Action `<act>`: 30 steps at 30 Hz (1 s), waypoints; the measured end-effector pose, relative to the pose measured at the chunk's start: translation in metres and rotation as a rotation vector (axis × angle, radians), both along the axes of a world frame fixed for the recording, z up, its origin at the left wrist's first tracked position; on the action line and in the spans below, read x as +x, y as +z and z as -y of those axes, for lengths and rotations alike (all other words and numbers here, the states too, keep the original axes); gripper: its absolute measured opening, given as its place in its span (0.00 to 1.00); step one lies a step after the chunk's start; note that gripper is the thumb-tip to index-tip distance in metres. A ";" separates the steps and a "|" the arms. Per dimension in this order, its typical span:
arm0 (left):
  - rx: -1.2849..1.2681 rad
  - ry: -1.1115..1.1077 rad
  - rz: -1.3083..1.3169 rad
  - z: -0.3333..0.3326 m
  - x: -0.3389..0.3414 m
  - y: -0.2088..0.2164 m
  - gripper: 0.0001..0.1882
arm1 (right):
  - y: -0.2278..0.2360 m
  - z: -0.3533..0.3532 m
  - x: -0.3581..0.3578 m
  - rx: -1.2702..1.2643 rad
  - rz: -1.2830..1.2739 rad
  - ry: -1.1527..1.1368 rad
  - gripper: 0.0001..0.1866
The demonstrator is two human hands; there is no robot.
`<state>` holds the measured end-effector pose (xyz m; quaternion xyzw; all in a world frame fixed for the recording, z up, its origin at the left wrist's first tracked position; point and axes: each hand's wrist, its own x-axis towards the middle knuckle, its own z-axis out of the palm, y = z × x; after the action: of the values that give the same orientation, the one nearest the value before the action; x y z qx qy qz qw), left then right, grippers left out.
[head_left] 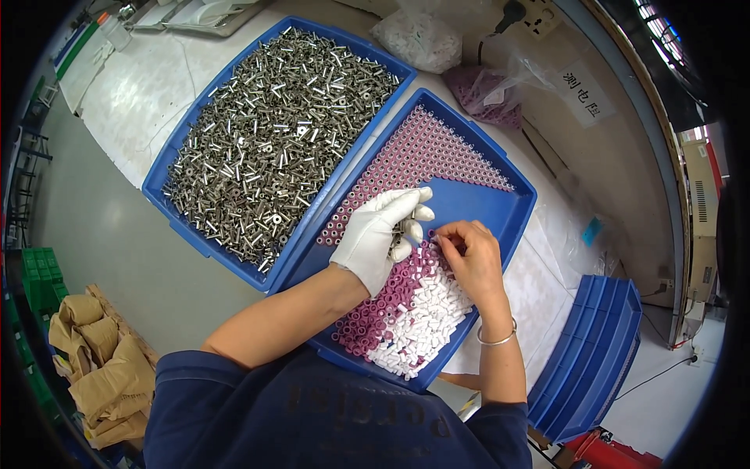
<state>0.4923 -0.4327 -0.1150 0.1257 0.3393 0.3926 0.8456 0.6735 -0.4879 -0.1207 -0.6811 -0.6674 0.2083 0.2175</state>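
My left hand (381, 234), in a white glove, is curled over the right-hand blue tray (469, 205) around several small metal pieces (397, 233). Close to its fingertips, my bare right hand (473, 254) pinches something small that looks like a purple ring (432, 234). Under both hands lie loose purple rings (363, 324) and, beside them, a heap of white cylinders (426, 316). Toward the tray's far end, rows of upright purple-ringed pieces (422, 144) stand packed together. A second blue tray (207, 248), to the left, is full of loose metal sleeves (273, 133).
Stacked blue trays (586, 359) stand at the right. Behind the work trays, clear bags hold white pieces (422, 39) and purple pieces (484, 98) near a wall socket (539, 17). Brown paper sacks (105, 363) lie at lower left, by green bins (43, 277).
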 end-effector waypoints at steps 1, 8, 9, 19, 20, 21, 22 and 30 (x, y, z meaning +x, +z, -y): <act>-0.008 0.006 -0.001 0.000 0.000 0.001 0.12 | -0.003 -0.002 0.001 0.020 0.030 0.000 0.04; 0.002 0.037 0.003 0.002 0.002 -0.006 0.07 | -0.019 -0.009 0.002 0.111 0.085 0.044 0.03; 0.003 0.035 -0.003 0.002 0.002 -0.008 0.06 | -0.017 -0.009 0.000 0.089 0.075 0.022 0.04; -0.015 0.006 -0.001 0.003 0.004 -0.016 0.10 | 0.033 -0.010 -0.040 0.422 -0.185 -0.009 0.09; -0.014 -0.004 0.007 0.003 0.003 -0.016 0.10 | 0.034 -0.011 -0.042 0.455 -0.175 0.016 0.09; -0.013 -0.014 0.014 0.003 0.003 -0.016 0.11 | 0.034 -0.012 -0.042 0.488 -0.164 0.043 0.10; -0.012 -0.013 0.015 0.003 0.002 -0.017 0.11 | 0.034 -0.012 -0.042 0.489 -0.164 0.043 0.10; -0.107 -0.061 0.015 0.000 0.001 -0.014 0.12 | 0.026 -0.020 -0.039 0.573 -0.027 0.105 0.09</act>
<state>0.4932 -0.4330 -0.1291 0.0878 0.3496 0.3491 0.8650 0.6350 -0.4683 -0.0951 -0.5536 -0.7303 0.0313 0.3989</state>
